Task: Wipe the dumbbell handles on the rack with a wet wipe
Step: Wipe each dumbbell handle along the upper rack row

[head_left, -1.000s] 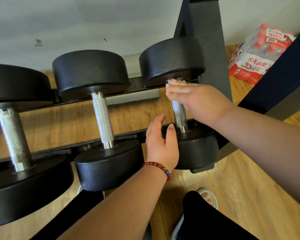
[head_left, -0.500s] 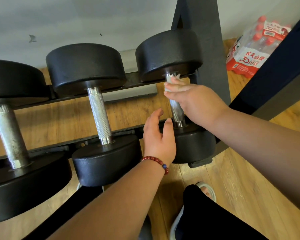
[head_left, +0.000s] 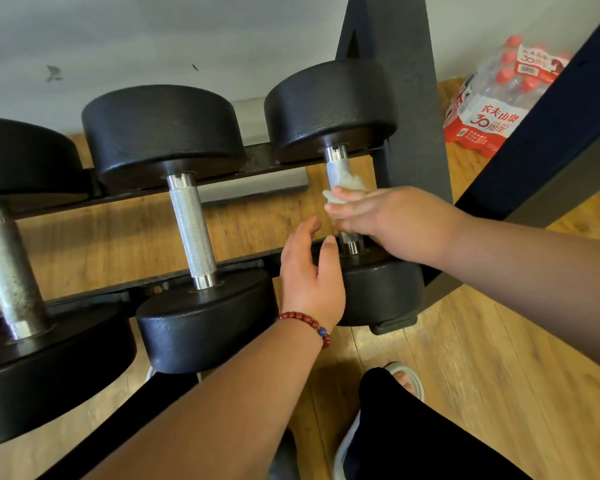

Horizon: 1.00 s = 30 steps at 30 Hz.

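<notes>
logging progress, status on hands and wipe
Right hand grips wet wipe round rightmost dumbbell handle, toward its near end. Left hand open beside it, holding nothing. Nothing blocking the handle.

A shrink-wrapped pack of water bottles with red caps and a red-and-white label lies on the wooden floor at the far right, by the pale wall. The wall carries a small grey scuff mark at upper left. A dark slanted beam partly covers the pack. At the bottom, a black trouser leg ends in a light sandal.
</notes>
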Each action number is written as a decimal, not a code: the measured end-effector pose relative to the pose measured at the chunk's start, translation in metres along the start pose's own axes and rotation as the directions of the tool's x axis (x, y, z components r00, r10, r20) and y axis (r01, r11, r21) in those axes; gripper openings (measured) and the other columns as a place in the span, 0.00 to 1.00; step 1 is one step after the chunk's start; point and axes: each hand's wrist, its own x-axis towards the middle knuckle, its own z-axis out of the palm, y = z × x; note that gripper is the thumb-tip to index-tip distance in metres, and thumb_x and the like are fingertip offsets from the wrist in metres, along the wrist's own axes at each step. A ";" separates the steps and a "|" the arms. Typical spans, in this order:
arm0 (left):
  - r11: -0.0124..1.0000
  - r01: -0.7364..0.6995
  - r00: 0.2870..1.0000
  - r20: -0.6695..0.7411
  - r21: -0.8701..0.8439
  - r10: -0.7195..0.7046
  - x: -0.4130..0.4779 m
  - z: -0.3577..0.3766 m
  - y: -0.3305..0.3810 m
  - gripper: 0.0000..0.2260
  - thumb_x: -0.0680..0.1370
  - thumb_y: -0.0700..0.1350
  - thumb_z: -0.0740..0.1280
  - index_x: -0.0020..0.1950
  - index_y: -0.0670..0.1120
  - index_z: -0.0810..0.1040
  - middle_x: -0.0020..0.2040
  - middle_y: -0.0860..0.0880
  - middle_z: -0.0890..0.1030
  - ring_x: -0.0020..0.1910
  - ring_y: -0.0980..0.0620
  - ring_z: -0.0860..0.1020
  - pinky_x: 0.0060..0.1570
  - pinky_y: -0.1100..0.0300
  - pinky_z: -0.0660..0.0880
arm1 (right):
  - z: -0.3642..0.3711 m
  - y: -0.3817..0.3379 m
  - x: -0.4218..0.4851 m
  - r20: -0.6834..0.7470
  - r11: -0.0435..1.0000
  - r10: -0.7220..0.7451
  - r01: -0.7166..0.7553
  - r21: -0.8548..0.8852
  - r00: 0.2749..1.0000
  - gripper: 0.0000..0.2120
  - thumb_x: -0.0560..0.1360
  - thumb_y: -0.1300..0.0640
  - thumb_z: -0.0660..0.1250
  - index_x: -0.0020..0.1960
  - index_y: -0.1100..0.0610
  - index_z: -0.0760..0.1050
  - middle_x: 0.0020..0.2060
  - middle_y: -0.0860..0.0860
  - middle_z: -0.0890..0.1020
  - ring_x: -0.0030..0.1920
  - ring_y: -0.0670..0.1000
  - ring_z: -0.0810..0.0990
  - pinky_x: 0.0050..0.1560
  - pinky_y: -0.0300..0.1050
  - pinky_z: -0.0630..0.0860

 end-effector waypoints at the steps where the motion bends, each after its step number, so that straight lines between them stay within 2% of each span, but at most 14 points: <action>1: 1.000 0.001 1.000 -0.002 0.000 -0.001 0.000 0.000 0.000 0.19 0.82 0.48 0.58 0.74 0.54 0.66 0.70 0.56 0.69 0.69 0.59 0.67 0.70 0.56 0.65 | -0.002 0.001 0.000 0.026 0.999 -0.031 0.031 0.015 0.999 0.24 0.77 0.71 0.61 0.71 0.56 0.71 0.74 0.47 0.56 0.72 0.42 0.47 0.70 0.32 0.41; 5: 1.000 0.004 1.000 -0.015 -0.010 -0.004 0.000 -0.001 0.001 0.19 0.83 0.47 0.58 0.74 0.53 0.66 0.70 0.56 0.69 0.69 0.59 0.67 0.71 0.56 0.64 | -0.008 0.017 0.016 -0.026 0.999 0.027 -0.026 0.029 0.999 0.23 0.76 0.73 0.62 0.69 0.61 0.72 0.74 0.58 0.64 0.76 0.53 0.56 0.71 0.29 0.45; 6: 1.000 0.004 1.000 -0.014 -0.007 -0.004 0.000 -0.002 0.000 0.19 0.83 0.47 0.58 0.74 0.53 0.65 0.71 0.56 0.69 0.69 0.59 0.66 0.70 0.57 0.64 | -0.005 0.018 0.016 0.020 0.998 0.053 -0.054 0.043 0.998 0.23 0.74 0.74 0.62 0.68 0.63 0.71 0.73 0.60 0.64 0.75 0.54 0.56 0.69 0.26 0.43; 8: 1.000 0.004 1.000 0.001 0.008 -0.004 0.001 -0.005 -0.003 0.20 0.83 0.47 0.58 0.75 0.53 0.64 0.72 0.55 0.67 0.70 0.59 0.65 0.69 0.59 0.63 | -0.002 0.015 0.010 0.030 1.000 0.001 0.000 -0.028 1.000 0.23 0.76 0.74 0.61 0.70 0.66 0.66 0.74 0.58 0.59 0.73 0.46 0.55 0.67 0.21 0.41; 11: 0.999 0.031 0.999 0.033 0.008 -0.031 0.001 -0.008 -0.009 0.20 0.83 0.48 0.57 0.75 0.55 0.63 0.74 0.55 0.65 0.71 0.59 0.64 0.66 0.62 0.61 | -0.003 0.013 -0.002 0.124 0.986 -0.163 0.164 0.008 0.979 0.25 0.77 0.74 0.61 0.71 0.66 0.58 0.72 0.55 0.58 0.67 0.29 0.55 0.63 0.18 0.47; 12: 0.999 0.041 0.999 0.035 -0.004 -0.041 0.002 -0.009 -0.010 0.20 0.83 0.48 0.57 0.75 0.55 0.63 0.74 0.55 0.65 0.70 0.59 0.64 0.66 0.62 0.61 | -0.002 0.017 -0.003 0.215 0.973 -0.230 0.228 0.032 0.949 0.24 0.77 0.73 0.61 0.71 0.65 0.61 0.73 0.55 0.60 0.67 0.29 0.53 0.64 0.19 0.46; 14: 0.998 0.060 0.998 0.029 -0.036 -0.059 0.002 -0.008 -0.011 0.19 0.83 0.48 0.57 0.74 0.56 0.64 0.73 0.56 0.66 0.70 0.59 0.65 0.67 0.61 0.62 | -0.004 0.016 0.000 0.294 0.984 -0.169 0.179 -0.007 0.941 0.23 0.77 0.71 0.63 0.71 0.59 0.70 0.75 0.52 0.63 0.70 0.37 0.50 0.69 0.30 0.45; 16: 0.997 0.066 0.997 0.030 -0.051 -0.064 0.003 -0.007 -0.011 0.19 0.83 0.48 0.57 0.74 0.56 0.65 0.73 0.56 0.67 0.70 0.58 0.65 0.68 0.59 0.62 | -0.004 0.007 0.004 0.234 0.984 -0.083 0.117 -0.133 0.969 0.26 0.67 0.75 0.73 0.63 0.59 0.79 0.69 0.55 0.73 0.70 0.47 0.62 0.67 0.45 0.60; 18: 0.997 0.063 0.997 0.040 -0.045 -0.061 0.003 -0.007 -0.010 0.19 0.83 0.48 0.56 0.74 0.56 0.64 0.73 0.55 0.66 0.71 0.57 0.64 0.69 0.58 0.62 | 0.000 0.006 0.001 0.130 0.982 -0.058 0.080 -0.169 0.990 0.28 0.62 0.77 0.75 0.60 0.62 0.80 0.67 0.56 0.72 0.68 0.54 0.66 0.64 0.55 0.62; 21: 0.998 0.056 0.997 0.059 -0.041 -0.054 0.003 -0.009 -0.010 0.19 0.83 0.48 0.56 0.75 0.55 0.64 0.74 0.54 0.65 0.72 0.57 0.64 0.68 0.60 0.61 | -0.011 0.003 -0.001 0.281 0.978 -0.124 0.164 -0.125 0.952 0.25 0.75 0.72 0.65 0.70 0.61 0.69 0.71 0.47 0.56 0.76 0.53 0.58 0.70 0.29 0.49; 23: 0.998 0.053 0.997 0.066 -0.032 -0.050 0.002 -0.009 -0.010 0.19 0.83 0.48 0.55 0.75 0.55 0.64 0.75 0.54 0.64 0.72 0.57 0.63 0.68 0.60 0.61 | -0.017 0.001 0.005 0.323 0.986 -0.111 0.144 -0.080 0.940 0.24 0.76 0.71 0.64 0.70 0.59 0.70 0.74 0.48 0.60 0.77 0.52 0.57 0.71 0.35 0.51; 26: 0.999 0.043 0.997 0.065 -0.033 -0.041 0.002 -0.010 -0.010 0.19 0.83 0.49 0.55 0.75 0.54 0.64 0.75 0.54 0.64 0.72 0.56 0.63 0.71 0.58 0.61 | -0.021 -0.001 0.012 0.142 0.990 0.020 0.000 -0.138 0.990 0.25 0.72 0.74 0.66 0.67 0.58 0.76 0.72 0.56 0.69 0.74 0.56 0.64 0.70 0.48 0.59; 28: 0.999 0.036 0.997 0.068 -0.031 -0.034 0.002 -0.011 -0.011 0.19 0.83 0.49 0.55 0.75 0.55 0.64 0.75 0.54 0.64 0.72 0.56 0.63 0.70 0.59 0.61 | -0.020 -0.008 0.009 0.111 0.986 0.095 -0.078 -0.147 0.989 0.24 0.77 0.71 0.59 0.70 0.54 0.72 0.74 0.54 0.66 0.74 0.55 0.63 0.71 0.46 0.58; 30: 0.999 0.039 0.997 0.075 -0.028 -0.036 0.003 -0.011 -0.011 0.19 0.83 0.49 0.55 0.75 0.55 0.64 0.75 0.54 0.64 0.73 0.56 0.63 0.70 0.58 0.61 | -0.015 -0.008 0.003 0.177 0.989 0.035 -0.009 -0.146 0.984 0.22 0.80 0.68 0.56 0.71 0.53 0.70 0.75 0.52 0.65 0.74 0.52 0.62 0.71 0.43 0.57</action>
